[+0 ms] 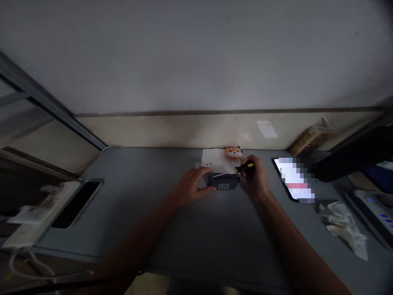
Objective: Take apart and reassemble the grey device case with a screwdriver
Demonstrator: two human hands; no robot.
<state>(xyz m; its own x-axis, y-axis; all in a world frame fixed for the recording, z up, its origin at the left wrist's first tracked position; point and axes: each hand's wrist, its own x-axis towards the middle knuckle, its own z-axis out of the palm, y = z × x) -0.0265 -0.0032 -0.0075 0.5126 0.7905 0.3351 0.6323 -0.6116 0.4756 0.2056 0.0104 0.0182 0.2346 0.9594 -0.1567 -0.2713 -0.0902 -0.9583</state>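
A small dark box [224, 182] with a row of vent slots and a pale label stands at the middle of the grey table. My left hand [194, 184] grips its left end between thumb and fingers. In my right hand [254, 176] is a screwdriver [242, 167] with a black and yellow handle, its thin shaft pointing left. The tip reaches the top left part of the box; whether it sits in a screw is too small to tell. Behind the box lies a white sheet of paper [215, 156] with several tiny dark bits, perhaps screws, on it.
An orange animal-face figure [234, 153] sits on the paper's back right. To the right are a lit phone [294, 180], crumpled tissue [345, 227] and a box [311, 139] against the wall. A dark phone [76, 205] and white power strip [46, 213] lie at left.
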